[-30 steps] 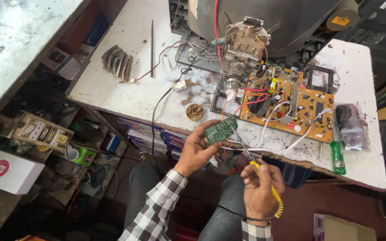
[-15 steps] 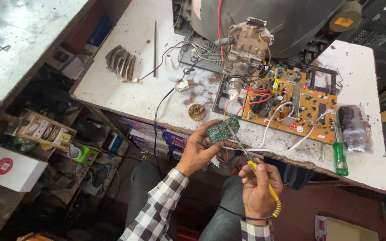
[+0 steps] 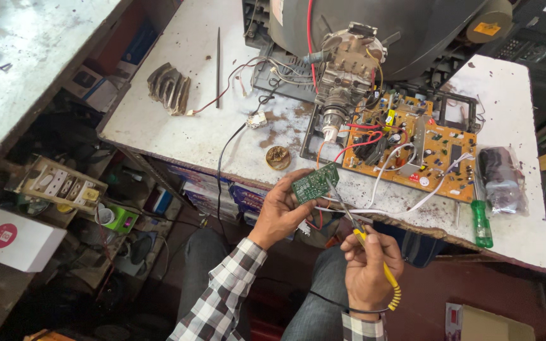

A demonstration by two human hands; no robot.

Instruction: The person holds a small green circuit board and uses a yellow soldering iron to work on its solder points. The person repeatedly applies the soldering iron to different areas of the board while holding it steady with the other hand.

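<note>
Small green circuit board (image 3: 315, 183) sits pinched in the left hand (image 3: 279, 211), just before the orange mainboard (image 3: 412, 145). Right hand (image 3: 369, 268) grips a yellow-handled soldering iron (image 3: 364, 240), tip touching the board; soldering looks unfinished.

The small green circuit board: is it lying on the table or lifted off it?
Lifted off. The left hand holds the small green circuit board in the air before the table edge.

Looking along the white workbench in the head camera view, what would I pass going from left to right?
Ribbed dark metal piece → thin dark rod → small round brass tin → orange circuit board → green-handled screwdriver → dark part in a clear bag.
</note>
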